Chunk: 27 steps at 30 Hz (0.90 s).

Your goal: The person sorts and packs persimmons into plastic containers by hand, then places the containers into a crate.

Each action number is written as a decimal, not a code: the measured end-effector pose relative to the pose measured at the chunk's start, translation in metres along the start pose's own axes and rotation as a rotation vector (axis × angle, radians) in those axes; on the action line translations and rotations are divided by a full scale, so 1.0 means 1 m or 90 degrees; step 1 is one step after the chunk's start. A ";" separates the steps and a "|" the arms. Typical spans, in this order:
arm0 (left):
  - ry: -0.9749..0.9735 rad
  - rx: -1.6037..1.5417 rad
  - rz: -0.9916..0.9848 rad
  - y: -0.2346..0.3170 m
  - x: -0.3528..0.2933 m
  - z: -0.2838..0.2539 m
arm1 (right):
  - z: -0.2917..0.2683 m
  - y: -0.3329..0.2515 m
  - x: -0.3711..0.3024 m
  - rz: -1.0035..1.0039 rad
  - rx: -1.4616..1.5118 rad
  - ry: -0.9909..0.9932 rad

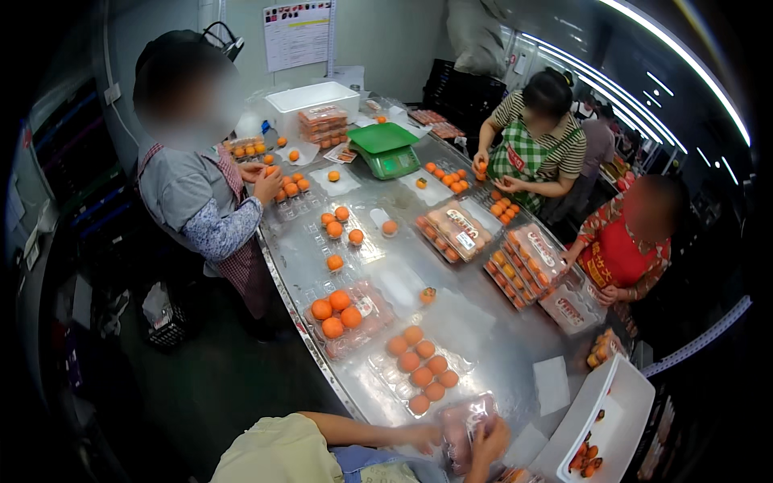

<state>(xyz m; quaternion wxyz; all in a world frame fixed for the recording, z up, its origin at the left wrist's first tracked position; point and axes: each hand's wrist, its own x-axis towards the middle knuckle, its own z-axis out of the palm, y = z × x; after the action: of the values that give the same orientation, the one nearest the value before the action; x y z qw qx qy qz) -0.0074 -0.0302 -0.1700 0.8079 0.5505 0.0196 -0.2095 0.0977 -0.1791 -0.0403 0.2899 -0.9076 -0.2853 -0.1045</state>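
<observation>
A clear plastic pack (pixel 465 425) of fruit is held at the near edge of the desk (pixel 451 318), at the bottom of the view, between the person's two hands. The pack's long axis runs roughly away from the person, tilted a little to the right. The left hand (pixel 425 437) is laid against its left side, fingers closed on the edge; the right hand (pixel 491 439) is pressed on its right side and top, fingers curled over the lid. Both grips are thus narrow and filled by the pack, which sits squarely between them, neither hand being clearly nearer.

Just beyond the pack, an open tray of oranges (pixel 419 370) is lying on the desk, its long axis also pointing away and slightly left. A second tray with four oranges (pixel 336 314) is seen farther left. To the right, just beside the right hand, a white foam box (pixel 616 419) with a few small fruits stands tilted. Other people are at work along both long sides of the desk.
</observation>
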 end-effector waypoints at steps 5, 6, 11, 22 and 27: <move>-0.029 0.007 -0.031 0.072 -0.022 0.032 | 0.011 0.100 0.003 0.246 -0.122 -0.119; -0.016 0.002 -0.100 0.083 -0.019 0.036 | 0.013 0.115 -0.003 0.242 -0.126 -0.115; -0.011 0.071 -0.088 0.114 0.001 0.051 | 0.015 0.124 -0.031 0.291 -0.134 -0.172; 0.055 0.555 -0.002 0.152 0.034 0.052 | 0.048 0.159 -0.142 0.146 -0.097 0.087; 0.024 0.716 0.030 0.130 0.063 0.046 | 0.043 0.059 -0.128 0.383 0.228 -0.089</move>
<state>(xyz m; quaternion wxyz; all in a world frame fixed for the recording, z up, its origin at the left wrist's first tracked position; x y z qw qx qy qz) 0.0877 -0.0513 -0.0540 0.3940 0.9003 -0.0929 -0.1599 0.0285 -0.2520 -0.1482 0.4418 -0.8908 -0.0379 0.0994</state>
